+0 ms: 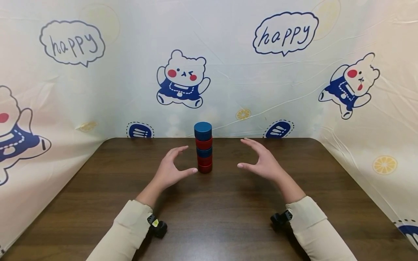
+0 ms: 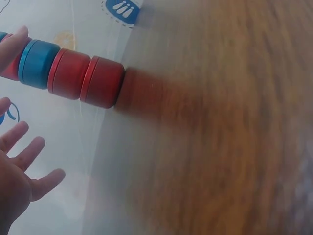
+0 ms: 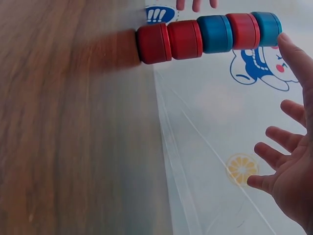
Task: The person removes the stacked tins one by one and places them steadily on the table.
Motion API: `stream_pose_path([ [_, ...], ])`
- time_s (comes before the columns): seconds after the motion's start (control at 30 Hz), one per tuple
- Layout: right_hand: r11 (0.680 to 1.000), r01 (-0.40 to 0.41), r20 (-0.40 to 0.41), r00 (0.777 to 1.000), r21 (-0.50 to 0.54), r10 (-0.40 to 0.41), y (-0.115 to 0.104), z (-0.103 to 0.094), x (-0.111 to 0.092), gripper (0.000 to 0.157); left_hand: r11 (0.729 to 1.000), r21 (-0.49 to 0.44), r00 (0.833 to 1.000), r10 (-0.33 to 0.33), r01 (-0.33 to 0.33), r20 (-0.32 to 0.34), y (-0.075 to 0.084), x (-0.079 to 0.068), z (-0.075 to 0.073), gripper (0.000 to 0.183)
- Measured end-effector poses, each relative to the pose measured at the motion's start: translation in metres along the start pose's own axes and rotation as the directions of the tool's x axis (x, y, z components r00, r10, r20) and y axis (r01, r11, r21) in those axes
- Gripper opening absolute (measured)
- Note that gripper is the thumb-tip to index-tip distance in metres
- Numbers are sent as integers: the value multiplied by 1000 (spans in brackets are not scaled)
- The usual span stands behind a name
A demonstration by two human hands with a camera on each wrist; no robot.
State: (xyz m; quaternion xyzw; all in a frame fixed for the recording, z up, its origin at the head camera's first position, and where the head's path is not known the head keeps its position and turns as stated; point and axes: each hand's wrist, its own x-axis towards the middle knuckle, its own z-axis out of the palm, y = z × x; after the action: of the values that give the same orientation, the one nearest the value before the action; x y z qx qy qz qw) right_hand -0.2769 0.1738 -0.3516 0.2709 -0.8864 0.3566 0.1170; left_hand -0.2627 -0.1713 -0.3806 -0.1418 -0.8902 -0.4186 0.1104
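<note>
A tower of several red and blue round metal tins or blocks (image 1: 204, 145) stands upright near the back of the table. Its top piece (image 1: 203, 131) is blue, and the two lowest (image 2: 102, 82) are red. To the left of the tower, my left hand (image 1: 171, 168) is spread with the thumb tip close to its base in the head view. My right hand (image 1: 262, 161) hovers on the other side, farther off, thumb and fingers apart. Neither hand holds anything. In the right wrist view the right fingers (image 3: 281, 142) are spread.
The dark wooden table (image 1: 209, 217) reaches back to a pale printed cloth (image 1: 228, 90) with cartoon bears, which also hangs along both sides. Black wrist cameras are strapped at the left cuff (image 1: 158, 226) and the right cuff (image 1: 281, 218).
</note>
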Motion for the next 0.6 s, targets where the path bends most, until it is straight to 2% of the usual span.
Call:
stream_pose_path([
  [0.4, 999, -2, -25, 1000, 50, 3, -13, 7, 13, 78, 981, -188, 999, -53, 53, 8, 2, 8, 11, 76],
  [0.6, 995, -5, -34, 999, 98, 8, -21, 11, 20, 76, 964, -259, 996, -79, 67, -38, 1, 14, 20, 74],
])
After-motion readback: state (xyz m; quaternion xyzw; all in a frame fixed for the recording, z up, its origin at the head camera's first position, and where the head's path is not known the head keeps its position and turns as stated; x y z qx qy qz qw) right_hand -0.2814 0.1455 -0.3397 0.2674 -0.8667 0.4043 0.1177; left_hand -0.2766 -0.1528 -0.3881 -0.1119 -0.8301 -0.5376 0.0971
